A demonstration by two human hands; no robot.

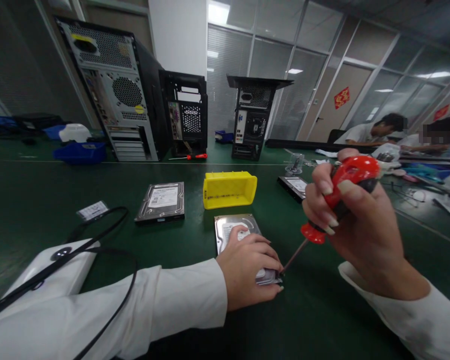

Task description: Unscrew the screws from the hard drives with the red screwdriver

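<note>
My left hand lies across a silver hard drive, its fingers wrapped over the far-right side and gripping it against the green bench. Much of the drive's top is hidden under this hand. In my right hand is a red and black screwdriver, held by its thick handle. Its shaft slants down to the left, and the tip meets the drive's near right corner, close to my left fingertips. Whether a screw sits under the tip cannot be made out.
Beyond the drive stands a yellow bin. Other hard drives lie to the left and right. Computer cases line the back, near another red screwdriver. A black cable crosses a white device. People sit at right.
</note>
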